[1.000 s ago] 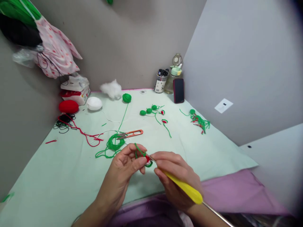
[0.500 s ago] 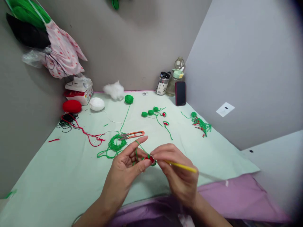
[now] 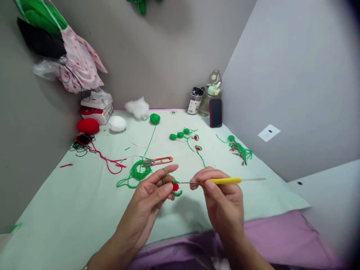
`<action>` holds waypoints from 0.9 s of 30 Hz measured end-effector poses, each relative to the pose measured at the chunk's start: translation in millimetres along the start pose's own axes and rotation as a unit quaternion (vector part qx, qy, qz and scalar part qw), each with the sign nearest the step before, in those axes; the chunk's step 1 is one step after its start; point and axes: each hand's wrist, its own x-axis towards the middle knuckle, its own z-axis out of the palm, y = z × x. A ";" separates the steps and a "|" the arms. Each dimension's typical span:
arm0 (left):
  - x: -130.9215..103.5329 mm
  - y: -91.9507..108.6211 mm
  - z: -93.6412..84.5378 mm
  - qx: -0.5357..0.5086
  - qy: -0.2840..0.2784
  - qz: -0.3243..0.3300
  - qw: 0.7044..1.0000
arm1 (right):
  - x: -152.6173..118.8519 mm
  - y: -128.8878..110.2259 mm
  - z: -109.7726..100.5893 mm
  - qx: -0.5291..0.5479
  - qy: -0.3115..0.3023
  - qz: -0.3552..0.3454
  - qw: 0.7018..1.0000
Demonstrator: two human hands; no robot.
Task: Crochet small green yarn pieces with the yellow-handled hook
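Between thumb and fingers, my left hand point(image 3: 153, 189) pinches a small crocheted piece point(image 3: 176, 188) with a red middle, a white band and a green edge. Green yarn loops over its raised index finger. My right hand point(image 3: 221, 197) grips a crochet hook point(image 3: 225, 180) by its yellow handle; the hook's thin metal shaft points left, its tip at the top of the piece. Just beyond my left hand lie a coil of green yarn point(image 3: 137, 170) and orange-handled thread snips point(image 3: 160, 161), the blades resting over the coil's edge.
Balls of red point(image 3: 88, 126), white point(image 3: 117, 123) and green yarn point(image 3: 154, 119) stand at the back, near white stuffing point(image 3: 137, 108). Small green balls point(image 3: 180, 135) and crocheted bits point(image 3: 198, 148) lie mid-table. Yarn scraps point(image 3: 240, 150), a phone point(image 3: 215, 113) and a pen cup point(image 3: 194, 103) are on the right.
My right hand has moved right, away from my left, and the hook has swung from slanting to nearly level. More of the crocheted piece shows now. The whole view has shifted slightly.
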 end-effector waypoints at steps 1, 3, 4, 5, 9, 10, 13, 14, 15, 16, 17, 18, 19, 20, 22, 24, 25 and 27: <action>-0.7 -1.1 1.1 0.010 -0.003 0.011 1.000 | 0.7 1.0 1.2 0.009 -0.007 0.007 1.000; -2.0 -3.5 3.0 0.026 -0.005 0.027 0.999 | 0.9 3.2 5.0 -0.003 -0.029 0.008 1.000; -2.3 -4.6 3.5 0.032 -0.005 0.031 0.999 | 0.7 3.8 7.1 -0.017 -0.037 0.005 0.999; -2.3 -5.6 3.7 0.037 -0.005 0.032 0.999 | 0.5 4.1 9.0 -0.029 -0.041 0.002 0.999; 0.5 -8.2 2.9 0.048 -0.005 0.026 0.998 | -1.7 2.5 11.5 -0.081 -0.036 -0.020 0.996; 1.5 -8.8 3.2 0.046 0.000 0.027 0.999 | -3.1 2.3 10.9 -0.114 -0.044 -0.040 0.992; 3.1 -11.1 5.5 0.008 0.023 0.025 0.999 | -9.7 3.8 8.1 -0.264 -0.099 -0.165 0.945; 3.1 -11.7 6.2 -0.013 0.026 0.013 0.999 | -12.2 4.9 7.4 -0.312 -0.118 -0.206 0.920; 3.0 -12.0 6.5 -0.032 0.024 -0.007 0.999 | -14.3 5.8 6.9 -0.345 -0.125 -0.234 0.900; 2.9 -11.9 6.2 -0.049 0.019 -0.030 0.998 | -15.9 6.6 6.5 -0.359 -0.124 -0.246 0.892; 2.9 -11.3 5.5 -0.058 0.014 -0.051 0.997 | -16.7 6.9 6.3 -0.351 -0.115 -0.240 0.898; 3.1 -10.4 4.3 -0.061 0.013 -0.068 0.996 | -16.5 6.9 6.1 -0.326 -0.099 -0.219 0.914; 3.5 -9.2 2.9 -0.058 0.016 -0.078 0.995 | -15.3 6.3 5.7 -0.287 -0.078 -0.191 0.935; 3.9 -7.8 1.5 -0.052 0.024 -0.081 0.995 | -13.3 5.6 5.3 -0.240 -0.060 -0.156 0.956; 4.9 -5.8 -0.3 -0.033 0.043 -0.065 0.996 | -8.0 3.9 4.3 -0.138 -0.028 -0.081 0.987; 5.2 -5.9 0.2 -0.010 0.047 -0.025 0.999 | -3.4 3.3 3.7 -0.052 -0.007 -0.014 0.999; 4.9 -6.9 1.2 0.001 0.045 0.000 0.999 | -2.3 3.6 3.9 -0.031 -0.007 0.005 0.999; 3.8 -10.4 4.4 0.011 0.041 0.045 0.998 | -3.6 5.6 5.0 -0.074 -0.025 -0.012 0.997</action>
